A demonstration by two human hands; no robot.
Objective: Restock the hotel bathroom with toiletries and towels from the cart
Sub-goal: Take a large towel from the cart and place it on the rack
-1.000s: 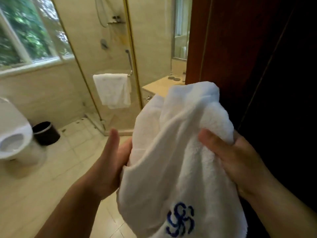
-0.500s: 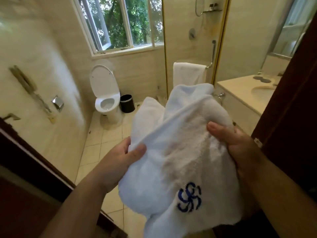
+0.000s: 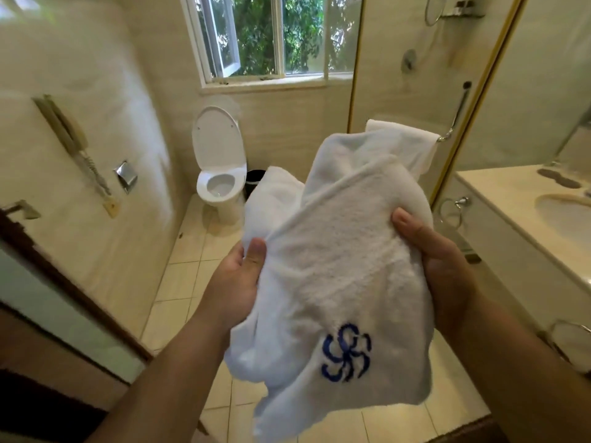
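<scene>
Left hand (image 3: pixel 238 279) pinches the white towel (image 3: pixel 335 266) under its thumb at frame centre, while the right hand (image 3: pixel 438 263) grips the opposite side, the cloth bunched between them. This looks like the towel-delivery step; next it probably needs folding and threading through the bare towel ring (image 3: pixel 452 212) at right. Only a blue embroidered swirl emblem (image 3: pixel 347 353) shows, with no readable words.

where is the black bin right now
In the head view the black bin sits near the middle, just right of the toilet and below the window, its right side hidden behind the white towel.
</scene>
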